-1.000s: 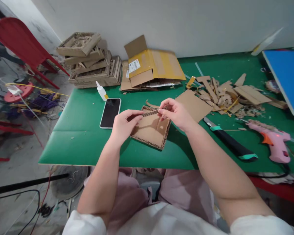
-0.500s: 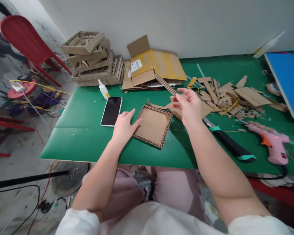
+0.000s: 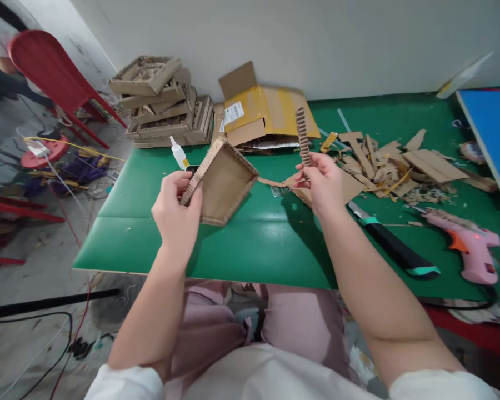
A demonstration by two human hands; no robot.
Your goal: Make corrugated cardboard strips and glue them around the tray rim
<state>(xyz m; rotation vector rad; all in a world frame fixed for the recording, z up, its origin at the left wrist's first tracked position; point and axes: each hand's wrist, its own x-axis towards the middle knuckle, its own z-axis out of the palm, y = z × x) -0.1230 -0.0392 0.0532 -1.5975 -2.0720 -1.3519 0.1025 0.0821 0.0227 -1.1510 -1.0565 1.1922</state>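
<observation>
My left hand (image 3: 177, 208) grips a shallow square cardboard tray (image 3: 227, 180) by its left wall, thumb inside. The tray is lifted off the table and tilted, its low corrugated walls standing around a flat brown base. To its right, my right hand (image 3: 323, 180) pinches the lower end of a corrugated cardboard strip (image 3: 302, 133), which points upward with its ridges showing. The strip and the tray are apart. Behind the tray, a phone (image 3: 191, 168) is almost wholly hidden. A white glue bottle (image 3: 178, 153) stands just beyond my left hand.
Stacked cardboard trays (image 3: 162, 105) and an opened carton (image 3: 270, 114) stand along the wall. Cardboard scraps (image 3: 383, 161) are heaped on the green table (image 3: 120, 228). At right lie a utility knife (image 3: 394, 244), blade exposed, and a pink glue gun (image 3: 469, 239). A person sits far left.
My left hand has taken hold of the tray, raised it from the table and tipped it leftward. The strip in my right hand has swung from slanting left to nearly upright.
</observation>
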